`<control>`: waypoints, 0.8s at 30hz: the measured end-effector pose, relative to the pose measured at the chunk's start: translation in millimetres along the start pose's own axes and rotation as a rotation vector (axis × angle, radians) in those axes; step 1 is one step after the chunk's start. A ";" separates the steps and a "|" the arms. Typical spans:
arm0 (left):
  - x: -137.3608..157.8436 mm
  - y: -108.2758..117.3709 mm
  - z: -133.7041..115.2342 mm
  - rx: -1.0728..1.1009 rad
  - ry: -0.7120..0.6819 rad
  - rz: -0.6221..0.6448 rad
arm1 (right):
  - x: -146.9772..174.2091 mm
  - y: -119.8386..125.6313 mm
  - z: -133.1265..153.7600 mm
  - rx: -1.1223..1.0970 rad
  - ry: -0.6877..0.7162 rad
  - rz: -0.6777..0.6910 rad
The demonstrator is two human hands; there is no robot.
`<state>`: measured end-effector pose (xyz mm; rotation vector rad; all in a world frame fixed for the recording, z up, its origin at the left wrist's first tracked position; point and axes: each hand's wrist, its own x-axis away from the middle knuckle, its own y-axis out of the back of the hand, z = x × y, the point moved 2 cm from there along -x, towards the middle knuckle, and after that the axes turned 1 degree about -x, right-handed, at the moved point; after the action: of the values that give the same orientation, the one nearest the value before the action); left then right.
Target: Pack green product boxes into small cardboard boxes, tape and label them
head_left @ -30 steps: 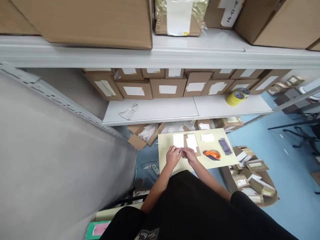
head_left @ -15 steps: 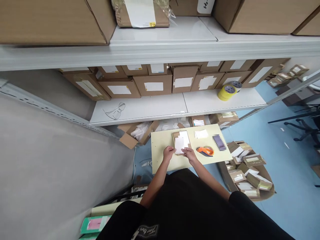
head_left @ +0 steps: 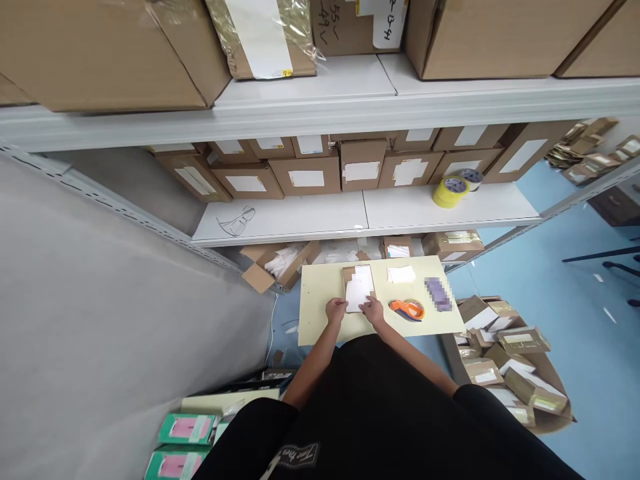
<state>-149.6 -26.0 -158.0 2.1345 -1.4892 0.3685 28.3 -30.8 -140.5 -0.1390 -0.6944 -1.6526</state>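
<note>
A white paper label (head_left: 357, 297) lies over a small brown cardboard box (head_left: 348, 274) on a pale yellow board. My left hand (head_left: 336, 311) pinches the label at its lower left edge. At the lower right edge my right hand (head_left: 373, 312) grips the same label, fingers closed. Other white paper (head_left: 367, 273) shows on the box's upper part, beyond the held label. Right of the box sits an orange tape dispenser (head_left: 407, 309). Farther back is a small stack of white labels (head_left: 401, 274).
The yellow board (head_left: 315, 300) stands before a shelf (head_left: 300, 217) with cardboard boxes. A blurred purple item (head_left: 439, 294) lies at its right. Yellow tape rolls (head_left: 451, 192) and glasses (head_left: 237, 221) rest on the shelf. A large carton (head_left: 547, 423) of small parcels is on the floor at right.
The label has come slightly down toward me with both hands, and sits lower over the box. The camera view has shifted a little.
</note>
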 end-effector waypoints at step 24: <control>-22.5 -19.8 30.6 -0.340 0.143 -0.130 | -22.6 -0.1 -2.7 0.458 -0.005 0.110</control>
<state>-141.4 -19.5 -199.5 1.8806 -1.2276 0.1991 33.9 -12.8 -153.2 0.1449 -1.0315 -1.3521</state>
